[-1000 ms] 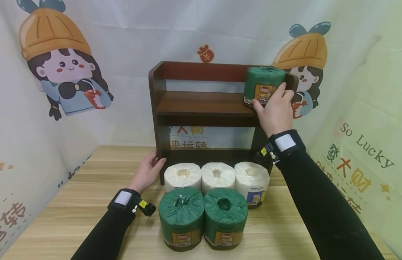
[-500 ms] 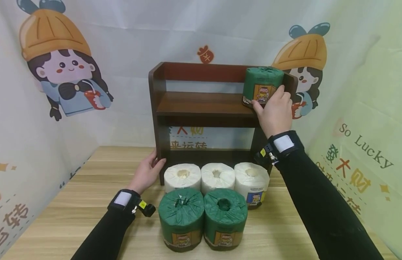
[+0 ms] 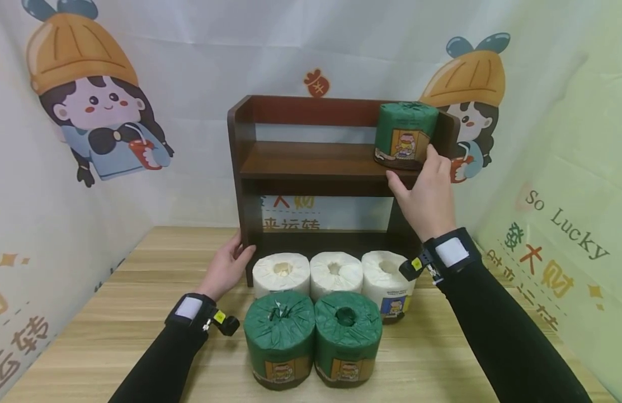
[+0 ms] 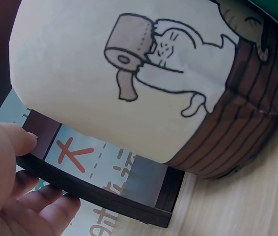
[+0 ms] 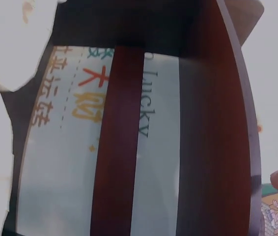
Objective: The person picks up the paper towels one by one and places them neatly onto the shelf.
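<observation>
A dark brown two-tier shelf (image 3: 316, 159) stands at the back of the table. My left hand (image 3: 225, 266) holds its left side panel near the bottom; the left wrist view shows the thumb on one face and fingers (image 4: 63, 209) on the other. A green-wrapped toilet roll (image 3: 405, 134) stands upright at the right end of the upper tier. My right hand (image 3: 428, 193) is just below and in front of it, fingers extended, with the index fingertip by the roll's lower right side and the thumb at the board's front edge.
Three white-wrapped toilet rolls (image 3: 336, 274) stand in a row before the shelf. Two green toilet rolls (image 3: 279, 330) stand side by side nearer the camera on the wooden table (image 3: 140, 313). A printed cloth (image 3: 200, 101) hangs behind and at the sides.
My right hand has let go of the green toilet roll and moved slightly down from it. The roll stays on the upper tier. My left hand keeps its hold.
</observation>
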Tool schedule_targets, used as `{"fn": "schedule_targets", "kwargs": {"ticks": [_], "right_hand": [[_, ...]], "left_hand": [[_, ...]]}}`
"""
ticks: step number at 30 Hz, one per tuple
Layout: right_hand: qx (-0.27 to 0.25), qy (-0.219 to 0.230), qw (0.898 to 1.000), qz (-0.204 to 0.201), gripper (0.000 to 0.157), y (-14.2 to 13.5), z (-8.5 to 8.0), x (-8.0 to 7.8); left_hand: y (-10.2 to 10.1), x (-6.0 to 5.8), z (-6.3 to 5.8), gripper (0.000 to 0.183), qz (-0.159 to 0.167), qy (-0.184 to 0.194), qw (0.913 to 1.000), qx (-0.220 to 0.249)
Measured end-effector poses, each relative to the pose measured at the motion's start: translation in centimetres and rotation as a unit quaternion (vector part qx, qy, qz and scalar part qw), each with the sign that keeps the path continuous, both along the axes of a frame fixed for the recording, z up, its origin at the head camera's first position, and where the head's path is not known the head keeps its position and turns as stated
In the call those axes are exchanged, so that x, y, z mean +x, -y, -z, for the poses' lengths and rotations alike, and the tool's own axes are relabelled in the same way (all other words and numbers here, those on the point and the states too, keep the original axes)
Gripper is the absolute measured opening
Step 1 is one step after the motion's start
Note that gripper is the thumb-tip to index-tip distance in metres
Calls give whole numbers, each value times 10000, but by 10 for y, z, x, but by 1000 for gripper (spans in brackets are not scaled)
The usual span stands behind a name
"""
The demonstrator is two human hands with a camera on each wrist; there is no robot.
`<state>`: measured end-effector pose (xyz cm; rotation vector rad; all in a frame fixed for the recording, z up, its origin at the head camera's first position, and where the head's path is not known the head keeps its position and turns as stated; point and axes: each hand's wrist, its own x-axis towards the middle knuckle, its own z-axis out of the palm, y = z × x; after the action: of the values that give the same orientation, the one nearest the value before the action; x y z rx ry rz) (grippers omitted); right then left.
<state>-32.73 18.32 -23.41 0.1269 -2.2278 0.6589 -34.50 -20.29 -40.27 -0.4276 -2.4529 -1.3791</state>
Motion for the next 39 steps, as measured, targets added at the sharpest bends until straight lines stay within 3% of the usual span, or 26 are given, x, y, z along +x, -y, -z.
{"fn": "schedule_targets", "kwargs": {"ticks": [12,21,30,39], "right_hand": [[281,-490,9957,-732,79,-4,34,34],[178,-196,9876,-1549,72,-7,64,63],[1,535,9587,-2795,69,-10,88,90],[-103,1214,9224,-3664,66,-11,111,109]], "left_hand": [[0,0,-1,54,-58,-35,9999,-74],[0,1,-1,54,-12,39,10000,-43],[-1,3,-2,54,-48,77,9999,-56],[0,0,-1,53,-101,68,9999,-99]]}}
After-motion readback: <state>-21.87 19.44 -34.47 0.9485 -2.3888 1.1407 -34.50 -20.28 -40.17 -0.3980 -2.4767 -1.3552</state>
